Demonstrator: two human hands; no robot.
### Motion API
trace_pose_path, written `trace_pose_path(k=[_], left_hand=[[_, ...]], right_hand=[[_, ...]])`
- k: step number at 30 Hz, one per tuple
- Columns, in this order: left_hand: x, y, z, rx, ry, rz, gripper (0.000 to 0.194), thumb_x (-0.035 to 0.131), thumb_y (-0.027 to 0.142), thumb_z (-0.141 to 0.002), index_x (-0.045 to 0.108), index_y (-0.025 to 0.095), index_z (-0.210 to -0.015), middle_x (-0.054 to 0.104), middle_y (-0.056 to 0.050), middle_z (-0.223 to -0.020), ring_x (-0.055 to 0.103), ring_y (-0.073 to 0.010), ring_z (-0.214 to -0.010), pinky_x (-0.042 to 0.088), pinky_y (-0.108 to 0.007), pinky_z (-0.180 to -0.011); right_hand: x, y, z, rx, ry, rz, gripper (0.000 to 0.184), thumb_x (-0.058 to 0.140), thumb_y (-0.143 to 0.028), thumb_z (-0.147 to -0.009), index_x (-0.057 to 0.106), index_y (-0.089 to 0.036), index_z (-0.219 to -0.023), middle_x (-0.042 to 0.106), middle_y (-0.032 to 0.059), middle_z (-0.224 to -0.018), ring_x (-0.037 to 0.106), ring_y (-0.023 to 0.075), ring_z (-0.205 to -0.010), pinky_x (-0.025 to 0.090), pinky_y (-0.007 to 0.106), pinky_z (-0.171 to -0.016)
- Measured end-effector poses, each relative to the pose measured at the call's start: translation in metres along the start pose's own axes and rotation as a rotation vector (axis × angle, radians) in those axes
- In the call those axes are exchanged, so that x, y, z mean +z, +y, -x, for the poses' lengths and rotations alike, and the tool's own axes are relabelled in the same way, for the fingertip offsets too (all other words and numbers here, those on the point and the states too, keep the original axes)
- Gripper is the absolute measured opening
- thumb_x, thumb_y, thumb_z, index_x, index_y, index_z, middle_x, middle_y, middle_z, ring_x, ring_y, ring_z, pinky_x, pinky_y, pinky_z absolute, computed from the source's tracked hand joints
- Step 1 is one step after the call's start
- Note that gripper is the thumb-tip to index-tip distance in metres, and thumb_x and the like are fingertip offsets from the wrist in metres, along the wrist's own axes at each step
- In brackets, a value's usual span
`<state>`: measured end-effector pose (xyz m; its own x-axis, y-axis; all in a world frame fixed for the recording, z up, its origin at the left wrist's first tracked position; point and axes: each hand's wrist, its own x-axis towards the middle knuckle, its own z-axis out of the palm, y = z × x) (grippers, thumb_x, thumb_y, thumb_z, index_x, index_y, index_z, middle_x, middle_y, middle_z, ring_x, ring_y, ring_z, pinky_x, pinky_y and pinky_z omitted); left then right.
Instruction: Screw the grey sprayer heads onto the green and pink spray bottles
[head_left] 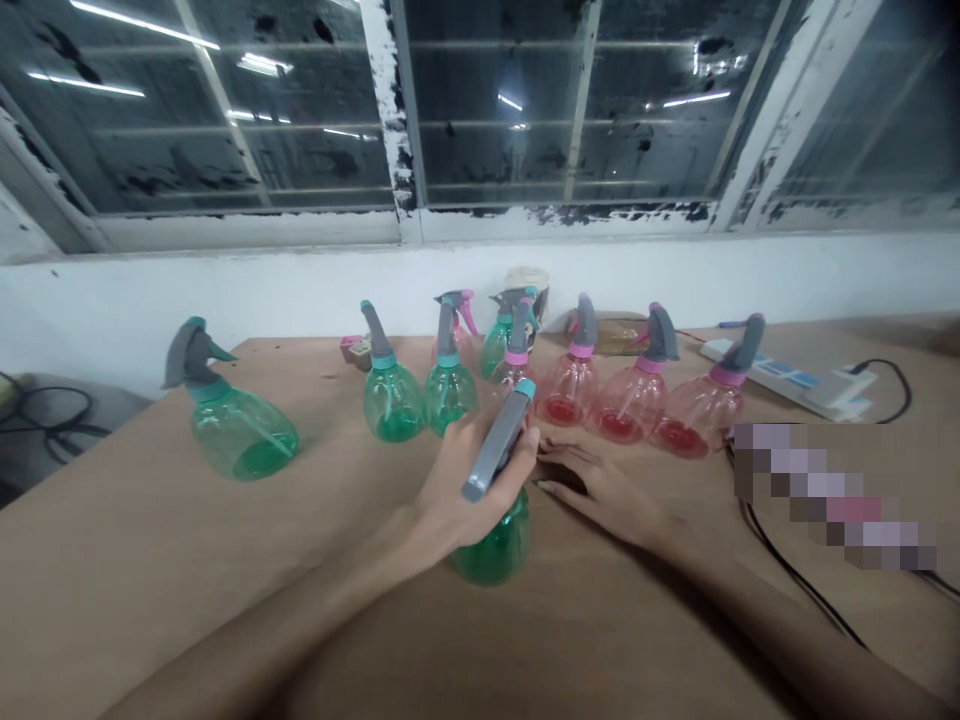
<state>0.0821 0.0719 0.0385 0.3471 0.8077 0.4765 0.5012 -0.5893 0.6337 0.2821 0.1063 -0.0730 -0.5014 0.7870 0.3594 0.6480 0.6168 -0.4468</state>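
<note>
– How is the left hand (456, 482) placed?
– It is clamped on the green spray bottle (491, 552), wrapped around the upper part, beneath the grey spray head (496, 445).
– And the right hand (619, 492)?
– Nothing is seen to be held by it; its fingers are loosely parted, lowered near the table (360, 640), just beside the bottle.
– How is such a hold best managed?
– Pressure is probably best put on the firmer neck, as the thin-looking body could be dented; the bottle is best held upright so that the liquid is not tipped.
– What materials are found farther out?
– Beyond the left hand, two green bottles (394, 402) are seen, rounded, see-through and smooth. Beyond the right hand, pink-collared bottles (628, 403) are lined up, with red liquid pooled inside. The table is faced in matte, wood-toned board.
</note>
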Motion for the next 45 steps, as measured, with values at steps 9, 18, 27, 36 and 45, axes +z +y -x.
trace_pose_path(k=[9,18,27,36,45], left_hand=[[0.0073,-0.0046,0.0005,-0.046,0.001,0.122,0.02,0.049,0.022,-0.08,0.054,0.018,-0.098,0.062,-0.002,-0.079,0.057,-0.0127,-0.067,0.045,-0.025,-0.06],[0.0069,-0.0052,0.0015,-0.051,-0.014,0.115,0.023,0.048,0.023,-0.081,0.055,0.016,-0.102,0.063,-0.003,-0.078,0.058,-0.0134,-0.066,0.045,-0.025,-0.058],[0.0072,-0.0061,0.003,-0.042,-0.01,0.123,0.023,0.049,0.023,-0.081,0.054,0.017,-0.103,0.063,-0.002,-0.083,0.059,-0.0136,-0.072,0.047,-0.028,-0.072],[0.0075,-0.0064,0.0017,-0.03,0.001,0.118,0.017,0.049,0.021,-0.079,0.054,0.019,-0.096,0.063,-0.001,-0.079,0.06,-0.0132,-0.068,0.048,-0.026,-0.063],[0.0024,-0.0016,-0.0024,0.013,-0.007,0.051,0.006,0.048,0.019,-0.078,0.05,0.018,-0.073,0.056,0.002,-0.066,0.052,-0.0102,-0.056,0.042,-0.023,-0.053]], right_hand=[[-0.001,-0.0003,-0.0003,0.009,-0.028,0.012,0.036,0.046,-0.038,-0.086,0.051,-0.024,-0.119,0.054,0.0061,-0.124,0.046,0.021,-0.118,0.037,0.042,-0.102],[-0.0014,-0.0012,-0.0007,0.012,-0.032,0.003,0.036,0.046,-0.039,-0.086,0.051,-0.023,-0.118,0.054,0.0066,-0.124,0.046,0.0212,-0.118,0.036,0.043,-0.102],[-0.0009,-0.0006,0.0001,0.005,-0.012,0.006,0.037,0.047,-0.038,-0.086,0.051,-0.023,-0.119,0.055,0.0071,-0.123,0.047,0.0216,-0.117,0.037,0.043,-0.101],[0.0001,0.0003,0.0,0.008,-0.021,0.023,0.036,0.046,-0.038,-0.086,0.051,-0.023,-0.119,0.054,0.0068,-0.124,0.045,0.0209,-0.119,0.035,0.042,-0.103],[-0.0007,-0.0001,-0.0004,0.015,-0.029,0.015,0.036,0.045,-0.039,-0.087,0.052,-0.023,-0.118,0.053,0.0065,-0.125,0.046,0.0206,-0.119,0.036,0.041,-0.102]])
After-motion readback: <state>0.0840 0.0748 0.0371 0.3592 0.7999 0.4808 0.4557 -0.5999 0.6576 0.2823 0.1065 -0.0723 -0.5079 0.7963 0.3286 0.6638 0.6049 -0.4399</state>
